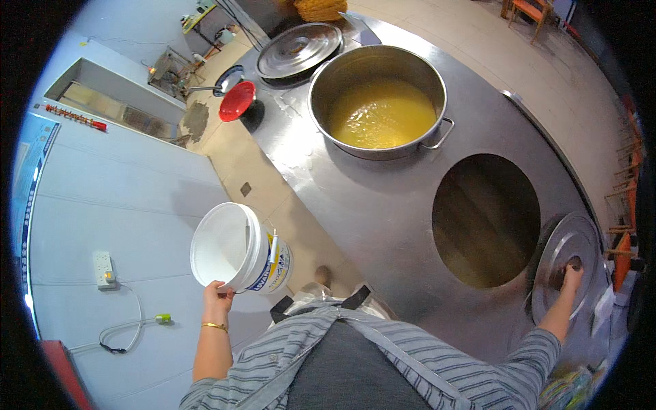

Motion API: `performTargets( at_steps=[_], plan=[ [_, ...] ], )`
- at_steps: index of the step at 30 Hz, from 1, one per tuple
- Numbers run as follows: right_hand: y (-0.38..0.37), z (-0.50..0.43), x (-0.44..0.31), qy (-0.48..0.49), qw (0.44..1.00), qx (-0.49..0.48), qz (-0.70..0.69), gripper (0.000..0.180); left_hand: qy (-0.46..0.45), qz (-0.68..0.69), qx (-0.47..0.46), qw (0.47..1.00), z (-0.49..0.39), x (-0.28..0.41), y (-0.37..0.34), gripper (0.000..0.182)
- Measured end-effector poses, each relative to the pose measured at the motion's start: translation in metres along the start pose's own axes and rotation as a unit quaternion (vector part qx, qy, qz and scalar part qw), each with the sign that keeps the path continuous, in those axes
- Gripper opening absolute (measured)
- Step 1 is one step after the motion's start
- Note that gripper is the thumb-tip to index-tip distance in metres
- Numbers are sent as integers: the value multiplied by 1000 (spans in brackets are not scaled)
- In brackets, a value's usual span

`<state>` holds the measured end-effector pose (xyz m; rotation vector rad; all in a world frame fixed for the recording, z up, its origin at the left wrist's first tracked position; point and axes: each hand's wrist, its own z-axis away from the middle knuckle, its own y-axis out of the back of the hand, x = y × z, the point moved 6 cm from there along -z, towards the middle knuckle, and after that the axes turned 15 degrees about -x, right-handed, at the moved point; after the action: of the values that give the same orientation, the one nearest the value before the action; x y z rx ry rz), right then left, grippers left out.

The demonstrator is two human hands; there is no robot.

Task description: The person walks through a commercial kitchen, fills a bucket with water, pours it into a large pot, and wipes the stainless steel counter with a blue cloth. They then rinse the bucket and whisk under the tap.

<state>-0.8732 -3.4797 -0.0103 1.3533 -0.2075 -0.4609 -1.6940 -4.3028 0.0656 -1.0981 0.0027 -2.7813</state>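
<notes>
My left hand grips the rim of a white plastic bucket with a printed label. The bucket hangs tilted beside the counter, and a bare inner wall shows. Far to the right, my right hand holds the dark knob of a round metal lid. That lid stands at the edge of a round opening in the stainless steel counter. The inside of the opening looks dark brown; I cannot tell what is in it. Beyond it sits a large steel pot of yellowish liquid.
Another metal lid lies at the counter's far end, near a red bowl and a long-handled pan. On the left wall are a power strip and a looped cable. Orange chairs stand across the tiled floor.
</notes>
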Motion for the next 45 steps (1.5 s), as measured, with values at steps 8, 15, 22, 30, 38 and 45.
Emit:
performTargets(
  at_steps=[8, 15, 22, 30, 38, 45],
  plan=[
    [64, 102, -60, 45, 999, -11, -7, 52, 24, -21, 7, 999, -14, 2, -3, 19],
    [95, 258, -195, 334, 940, 1, -70, 52, 34, -13, -22, 999, -34, -4, -2, 17],
    [24, 323, -301, 361, 931, -52, 14, 47, 50, 30, -37, 998, -47, -5, 20, 14],
    [-43, 308, -319, 336, 936, -86, 62, 45, -11, 69, -11, 998, -46, 4, 54, 19],
    [-54, 311, -328, 279, 948, -122, 95, 58, -17, 88, 11, 996, -69, 18, 89, 19],
    [6, 479, -485, 539, 839, 20, -68, 47, 0, 102, -36, 994, -136, 56, 99, 14]
  ],
)
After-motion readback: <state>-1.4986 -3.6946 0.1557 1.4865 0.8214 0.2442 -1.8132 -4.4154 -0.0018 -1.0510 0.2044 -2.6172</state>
